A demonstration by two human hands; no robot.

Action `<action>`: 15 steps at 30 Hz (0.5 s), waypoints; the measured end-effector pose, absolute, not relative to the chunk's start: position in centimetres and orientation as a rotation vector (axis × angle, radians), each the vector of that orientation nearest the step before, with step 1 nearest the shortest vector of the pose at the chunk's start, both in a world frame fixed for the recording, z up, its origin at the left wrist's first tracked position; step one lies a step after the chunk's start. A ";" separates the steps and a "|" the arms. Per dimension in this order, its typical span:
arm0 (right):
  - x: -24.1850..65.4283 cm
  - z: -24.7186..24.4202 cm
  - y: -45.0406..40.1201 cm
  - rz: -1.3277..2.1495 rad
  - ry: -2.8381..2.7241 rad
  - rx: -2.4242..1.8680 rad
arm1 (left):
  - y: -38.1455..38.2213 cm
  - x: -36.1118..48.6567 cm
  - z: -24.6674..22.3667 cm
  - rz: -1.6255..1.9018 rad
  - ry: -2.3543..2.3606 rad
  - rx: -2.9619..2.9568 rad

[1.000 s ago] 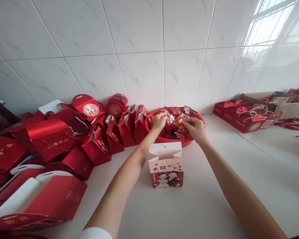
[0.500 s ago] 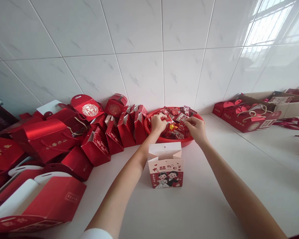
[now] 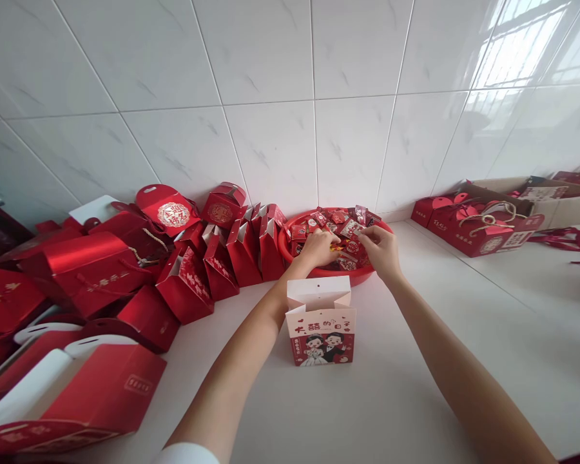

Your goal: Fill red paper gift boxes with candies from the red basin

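A red plastic basin (image 3: 352,278) filled with wrapped candies stands against the tiled wall. My left hand (image 3: 320,247) reaches into it from the left, fingers curled together on a gold-and-red wrapped candy (image 3: 337,245), which they partly cover. At the basin's right side, my right hand (image 3: 381,250) pinches the edge of a white-and-red candy packet (image 3: 352,229) with thumb and forefinger. In front of the basin, between my forearms, an upright gift box (image 3: 321,338) with a cartoon couple stands with its top open.
Several small red boxes (image 3: 244,251) stand in a row left of the basin. Larger red gift boxes (image 3: 84,270) pile up farther left, with an open one (image 3: 101,386) nearest me. On the right, red boxes with cord handles (image 3: 483,225) lie near a cardboard carton (image 3: 560,212).
My left hand has shifted right and slightly down within the basin, from the left-side candies to the gold-wrapped one. My right hand has hardly moved.
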State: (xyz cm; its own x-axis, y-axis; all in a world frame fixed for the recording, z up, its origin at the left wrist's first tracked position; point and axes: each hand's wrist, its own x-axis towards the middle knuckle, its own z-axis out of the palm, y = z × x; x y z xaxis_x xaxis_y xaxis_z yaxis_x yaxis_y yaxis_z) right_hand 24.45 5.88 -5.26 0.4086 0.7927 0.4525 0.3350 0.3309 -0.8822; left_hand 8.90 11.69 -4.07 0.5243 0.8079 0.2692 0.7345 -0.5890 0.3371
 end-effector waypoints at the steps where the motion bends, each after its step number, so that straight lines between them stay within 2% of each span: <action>1: 24.4 -5.3 5.9 0.415 -1.172 -1.257 | 11.6 8.9 -4.0 0.581 1.343 2.575; 15: 24.6 -5.4 5.9 0.403 -1.195 -1.253 | 11.3 9.0 -3.7 0.612 1.424 2.517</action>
